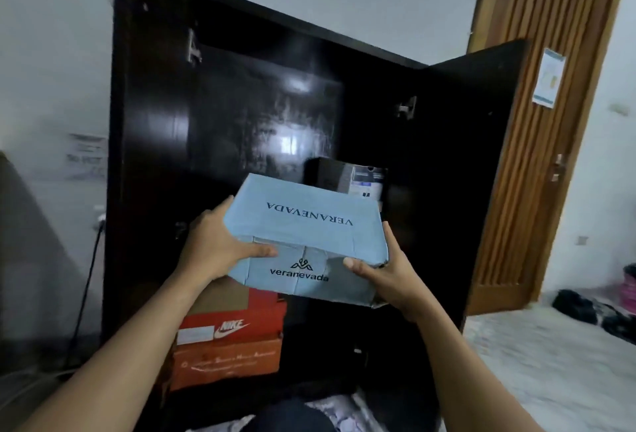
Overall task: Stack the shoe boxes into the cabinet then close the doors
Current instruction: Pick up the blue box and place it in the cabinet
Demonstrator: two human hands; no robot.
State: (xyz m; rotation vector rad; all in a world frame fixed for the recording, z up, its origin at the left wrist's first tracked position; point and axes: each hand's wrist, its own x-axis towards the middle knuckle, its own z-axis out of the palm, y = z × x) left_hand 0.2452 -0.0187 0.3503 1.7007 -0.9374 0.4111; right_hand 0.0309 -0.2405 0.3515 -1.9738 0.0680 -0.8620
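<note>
I hold a light blue shoe box [306, 225] printed "veranevada" in the air in front of the open black cabinet [241, 104]. My left hand [215, 246] grips its left end, thumb across the near face. My right hand [389, 271] grips its right end near a torn corner. Below the blue box, a red Nike box [237, 320] sits on an orange box [227, 363] inside the cabinet at the lower left. A dark box [347, 175] with a label stands deeper inside, behind the blue one.
The cabinet's right door [481, 156] stands swung open; the left door [144, 87] is open too. A wooden room door [537, 87] is at right. A black cable [86, 277] hangs down the left wall. Dark items [585, 307] lie on the pale floor at right.
</note>
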